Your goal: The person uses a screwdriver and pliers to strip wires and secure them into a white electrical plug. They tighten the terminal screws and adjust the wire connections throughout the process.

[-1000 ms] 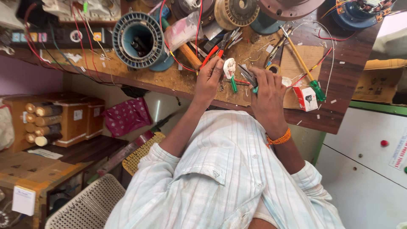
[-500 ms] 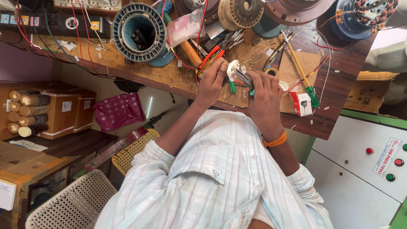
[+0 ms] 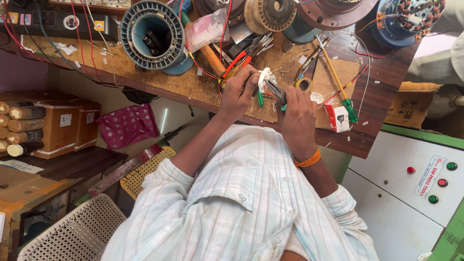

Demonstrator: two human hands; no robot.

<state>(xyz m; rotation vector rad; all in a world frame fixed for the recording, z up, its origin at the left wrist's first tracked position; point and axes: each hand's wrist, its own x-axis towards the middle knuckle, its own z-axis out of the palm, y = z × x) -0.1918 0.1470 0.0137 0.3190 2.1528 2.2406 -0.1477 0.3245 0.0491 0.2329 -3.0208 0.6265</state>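
Note:
My left hand [image 3: 238,94] pinches a small white plastic part [image 3: 264,77] over the wooden workbench [image 3: 193,87]. My right hand [image 3: 297,115], with an orange bead bracelet at the wrist, grips green-handled pliers [image 3: 273,92] whose jaws meet the white part. Both hands are close together above the bench's front edge. My striped shirt fills the lower part of the view.
On the bench lie a round blue-grey winding housing [image 3: 152,33], red-handled pliers [image 3: 237,63], a wooden-handled tool [image 3: 211,58], a tape roll [image 3: 303,84], a green-handled screwdriver [image 3: 340,92] and a small red-and-white box [image 3: 338,118]. Cardboard boxes [image 3: 60,128] stand left, a button panel [image 3: 435,179] right.
The view has drifted a little. My hands stay together on the white part and pliers, with the right hand now slightly lower.

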